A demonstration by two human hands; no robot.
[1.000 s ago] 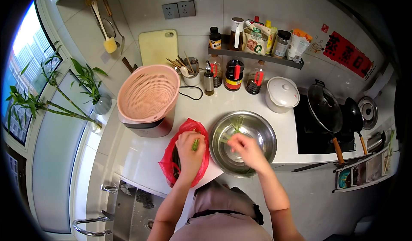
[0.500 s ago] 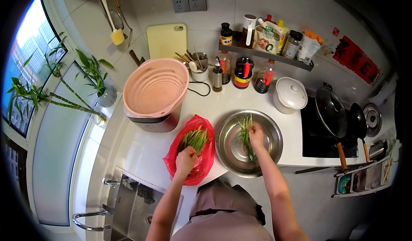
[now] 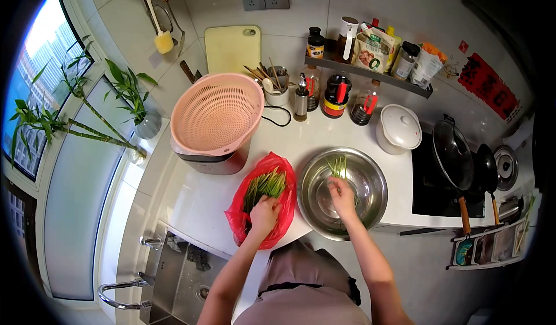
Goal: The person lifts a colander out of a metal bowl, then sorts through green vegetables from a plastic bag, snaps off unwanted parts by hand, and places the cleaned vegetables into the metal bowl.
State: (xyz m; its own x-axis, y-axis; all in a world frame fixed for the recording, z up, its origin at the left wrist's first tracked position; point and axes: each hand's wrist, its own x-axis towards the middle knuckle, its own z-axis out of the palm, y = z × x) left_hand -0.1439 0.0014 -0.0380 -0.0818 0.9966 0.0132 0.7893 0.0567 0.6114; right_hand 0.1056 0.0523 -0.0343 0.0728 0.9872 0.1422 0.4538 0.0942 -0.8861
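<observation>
A red plastic bag (image 3: pixel 285 223) lies open on the white counter, with green stalks (image 3: pixel 267 184) showing in its mouth. My left hand (image 3: pixel 264 211) is closed at the near end of these stalks, fingertips pressed in among them. To the right stands a steel bowl (image 3: pixel 375 200). Over its middle my right hand (image 3: pixel 341 195) has its fingers closed round a small bunch of green stalks (image 3: pixel 338 166), whose ends stick out past the fingers. The lower part of that bunch is hidden by the hand.
Behind the bag, a pink colander (image 3: pixel 217 114) rests on a dark-sided appliance. Bottles (image 3: pixel 336 96) and a white lidded pot (image 3: pixel 399 129) stand at the back. A stove with a black pan (image 3: pixel 453 154) is at right, a steel sink (image 3: pixel 185 278) at lower left.
Since the first frame, my left hand has shifted lower on the bag, uncovering the stalks. My right hand moved over the bowl and holds a bunch there. The camera view has shifted slightly.
</observation>
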